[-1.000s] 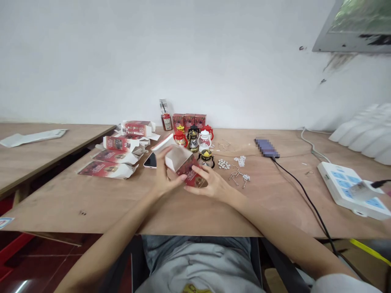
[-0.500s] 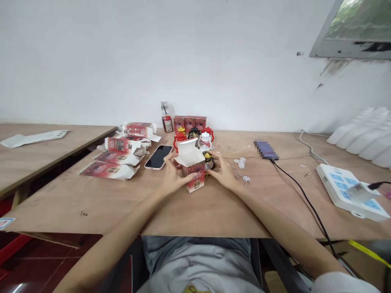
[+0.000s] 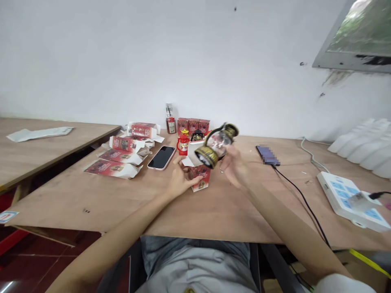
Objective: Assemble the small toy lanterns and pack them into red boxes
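Observation:
My left hand (image 3: 181, 179) is wrapped round a small red printed box (image 3: 202, 178) standing on the table, its white top flap (image 3: 190, 156) up. In my right hand (image 3: 234, 167) is a black-and-gold miniature lantern (image 3: 217, 143) with a clear middle, tilted on its side above the box. The lantern's base points down to the left, over the box opening. Just behind the box stand a red lantern (image 3: 183, 143) and a black lantern (image 3: 197, 135); other lanterns there are mostly hidden by the held one.
Several flattened red boxes (image 3: 111, 168) lie at the left beside a phone (image 3: 161, 158). Closed red boxes (image 3: 193, 123) and a bottle (image 3: 170, 120) stand by the wall. To the right are a second phone (image 3: 267, 155), its black cable and a white power strip (image 3: 348, 199).
My right hand has lifted the black-and-gold lantern off the table and tipped it above the box. My left hand stays on the box. The view has shifted slightly.

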Action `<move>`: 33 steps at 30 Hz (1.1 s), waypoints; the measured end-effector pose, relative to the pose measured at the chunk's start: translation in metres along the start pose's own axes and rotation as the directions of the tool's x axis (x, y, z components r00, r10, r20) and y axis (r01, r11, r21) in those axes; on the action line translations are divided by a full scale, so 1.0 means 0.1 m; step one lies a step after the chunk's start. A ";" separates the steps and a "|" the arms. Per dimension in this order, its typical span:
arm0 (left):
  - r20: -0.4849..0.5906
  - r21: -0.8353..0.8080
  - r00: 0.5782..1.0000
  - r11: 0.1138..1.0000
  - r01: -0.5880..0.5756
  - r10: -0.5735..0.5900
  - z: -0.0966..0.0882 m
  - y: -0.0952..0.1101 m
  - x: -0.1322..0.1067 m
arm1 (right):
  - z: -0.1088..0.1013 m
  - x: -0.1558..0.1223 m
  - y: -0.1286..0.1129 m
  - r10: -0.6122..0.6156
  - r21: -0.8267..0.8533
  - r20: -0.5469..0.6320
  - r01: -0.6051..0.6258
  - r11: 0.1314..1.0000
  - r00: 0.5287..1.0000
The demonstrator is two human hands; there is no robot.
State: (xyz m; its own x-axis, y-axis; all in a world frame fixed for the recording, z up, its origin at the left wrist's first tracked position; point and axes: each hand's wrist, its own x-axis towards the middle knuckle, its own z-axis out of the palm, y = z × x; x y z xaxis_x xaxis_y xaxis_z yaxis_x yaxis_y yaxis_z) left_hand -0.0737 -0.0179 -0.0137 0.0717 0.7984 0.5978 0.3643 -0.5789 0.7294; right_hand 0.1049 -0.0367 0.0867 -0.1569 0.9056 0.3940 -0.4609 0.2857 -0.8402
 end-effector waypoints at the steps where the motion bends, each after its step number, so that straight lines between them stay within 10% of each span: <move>1: 0.002 0.009 1.000 1.000 -0.007 0.007 0.00 0.01 0.00 | 0.08 0.00 0.04 0.029 -0.010 0.034 -0.029 1.000 0.999; 9: 0.005 -0.026 1.000 0.999 -0.022 0.022 0.02 0.03 -0.01 | -0.07 0.29 0.18 -0.181 -0.536 -0.018 0.143 0.832 0.983; 16: 0.028 0.035 0.999 0.999 -0.035 0.034 0.01 -0.03 -0.02 | -0.15 0.38 0.12 0.111 -0.806 0.288 0.178 0.565 0.951; 26: 0.123 0.066 0.990 0.995 -0.075 0.066 -0.05 0.00 -0.01 | -0.15 0.37 0.05 0.172 -0.777 0.390 0.224 0.589 0.904; 33: 0.194 0.189 0.950 0.941 -0.280 0.244 -0.10 -0.01 0.00 | -0.23 0.41 0.21 0.016 -0.303 0.294 0.077 0.950 0.956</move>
State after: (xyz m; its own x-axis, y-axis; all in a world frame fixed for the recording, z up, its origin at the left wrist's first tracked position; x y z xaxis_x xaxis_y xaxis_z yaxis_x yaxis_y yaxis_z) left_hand -0.0834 -0.0188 -0.0106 0.3372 0.6495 0.6815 0.4984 -0.7373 0.4561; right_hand 0.1090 0.0142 0.0764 -0.4140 0.7779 0.4726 -0.1854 0.4363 -0.8805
